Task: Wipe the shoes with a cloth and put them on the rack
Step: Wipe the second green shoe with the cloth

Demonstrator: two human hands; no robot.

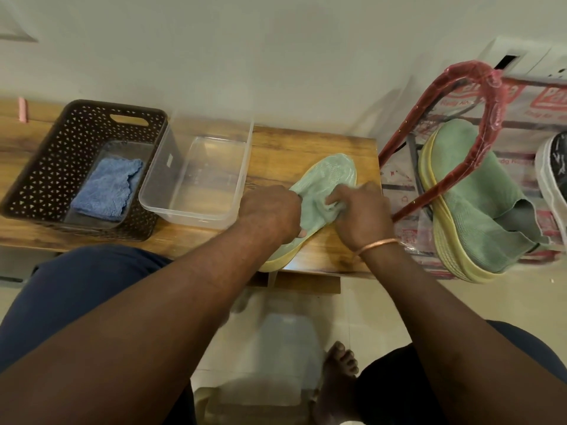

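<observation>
Landmark: the wooden low table [322,148] with a dark grain top, set against the pale wall
Shoe in hand: a pale green knit slip-on shoe with a yellow sole [329,176] lies on the right end of the table, toe toward the wall
Left hand: the left hand [270,210] is clenched on the shoe's heel side, steadying it
Right hand: the right hand [360,211] has its fingers curled tight around a bunched pale green cloth [333,207], pressed to the shoe's upper; cloth and shoe are so alike in colour that their edge is hard to tell
Done so far: the matching green knit shoe [478,194] already sits tilted on the red wire rack wrapped in plastic [487,96], just right of the table; I judge one of the pair finished
Left to do: finish wiping this shoe, then carry it right to the rack
Beside on the rack: a white-soled dark shoe [552,173], cut off by the frame edge
Left on the table: a clear plastic tub [196,210], and further left a brown perforated plastic basket [40,167] holding a folded blue cloth [106,188]
In the way: the rack's red looped bar arches over the placed shoe, so the free space may be tight; the path from the table looks open
</observation>
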